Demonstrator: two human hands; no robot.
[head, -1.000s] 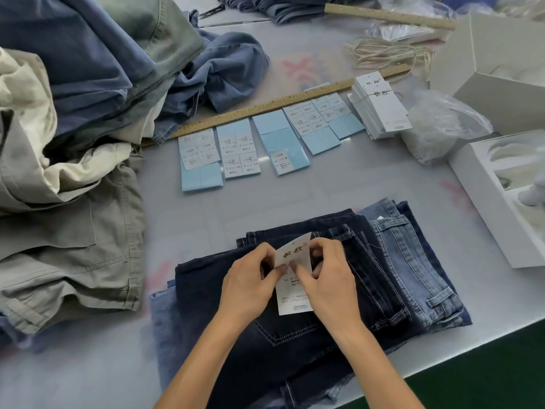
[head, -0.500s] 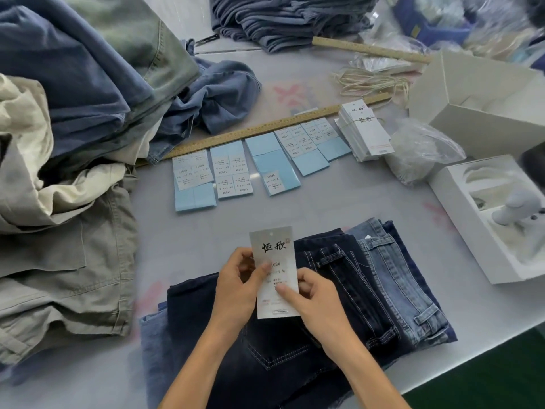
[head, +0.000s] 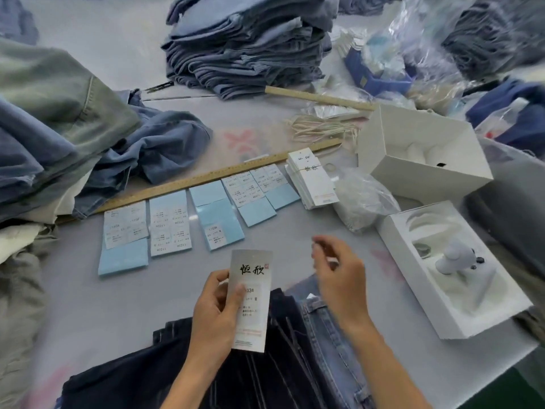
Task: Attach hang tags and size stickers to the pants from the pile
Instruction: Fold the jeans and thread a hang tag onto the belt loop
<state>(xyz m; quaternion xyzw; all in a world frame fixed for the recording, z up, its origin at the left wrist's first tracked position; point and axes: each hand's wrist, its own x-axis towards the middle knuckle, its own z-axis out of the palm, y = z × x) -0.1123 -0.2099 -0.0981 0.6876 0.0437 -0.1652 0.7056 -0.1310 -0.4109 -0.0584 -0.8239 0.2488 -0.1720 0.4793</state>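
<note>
My left hand (head: 215, 317) holds a white hang tag (head: 253, 290) upright, thumb on its face over a size sticker. My right hand (head: 339, 278) hovers just right of the tag, apart from it, blurred, fingers loosely curled with nothing plainly in them. Below both hands lie folded dark denim pants (head: 265, 379) on top of lighter blue jeans (head: 333, 335). Blue sticker sheets (head: 168, 222) lie in a row beyond the hands. A stack of hang tags (head: 312, 178) sits at the row's right end. The loose pants pile (head: 44, 128) fills the left.
A long wooden ruler (head: 206, 178) runs behind the stickers. Pale strings (head: 321, 128) lie near a white box (head: 418, 149). A plastic bag (head: 362, 199) and an open box with a white device (head: 454, 267) stand right. Folded jeans (head: 244, 48) are stacked at the back.
The tag has risen off the dark pants in my left hand. My right hand has let go of it and moved up and to the right. The camera tilted upward.
</note>
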